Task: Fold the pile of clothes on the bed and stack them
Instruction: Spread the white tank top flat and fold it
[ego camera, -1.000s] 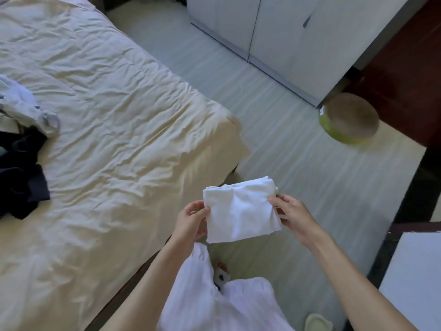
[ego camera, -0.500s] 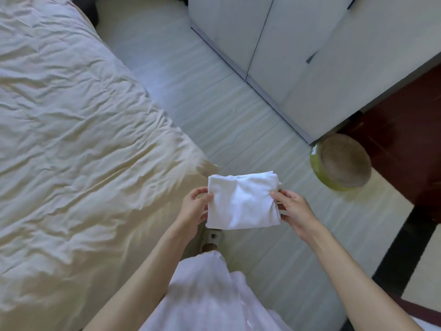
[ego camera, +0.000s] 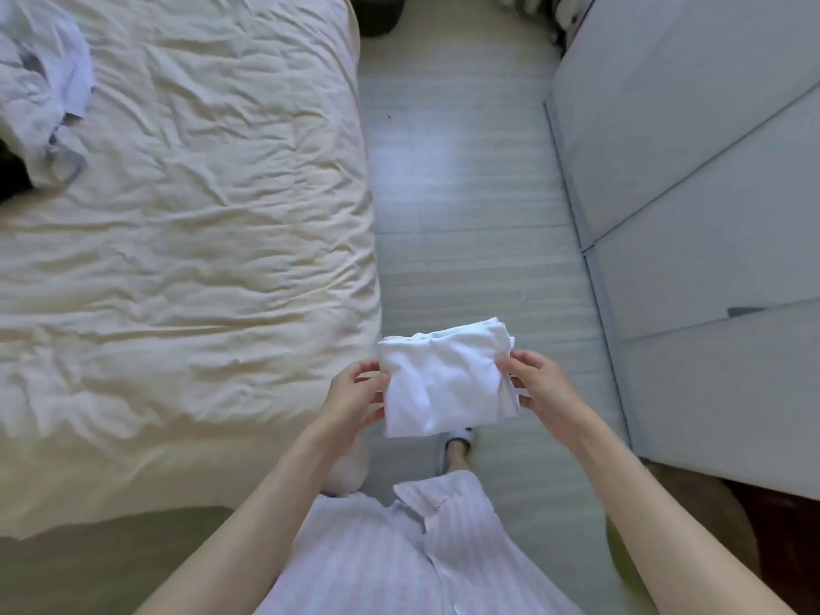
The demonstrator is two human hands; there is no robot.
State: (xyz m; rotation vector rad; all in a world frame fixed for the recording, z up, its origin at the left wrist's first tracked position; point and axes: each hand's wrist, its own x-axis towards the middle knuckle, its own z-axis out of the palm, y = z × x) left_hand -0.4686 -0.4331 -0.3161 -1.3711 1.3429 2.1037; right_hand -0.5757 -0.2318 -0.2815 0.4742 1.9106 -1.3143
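A folded white garment [ego camera: 443,379] hangs in the air over the floor, just past the bed's right edge. My left hand [ego camera: 352,399] pinches its left side and my right hand [ego camera: 539,386] pinches its right side, thumbs on top. The bed [ego camera: 199,237] with its wrinkled cream sheet fills the left half of the view. Unfolded clothes [ego camera: 42,95], pale lilac with a dark piece beneath, lie crumpled at the bed's far left edge.
A strip of pale floor [ego camera: 466,193] runs between the bed and the white wardrobe doors [ego camera: 692,170] on the right. A slippered foot [ego camera: 457,441] shows below the garment. A round green-rimmed stool [ego camera: 692,517] sits at lower right behind my right arm.
The view has swung round so the bed lies along the left and the unfolded clothes are back in sight. Both hands keep the same hold on the folded white garment.
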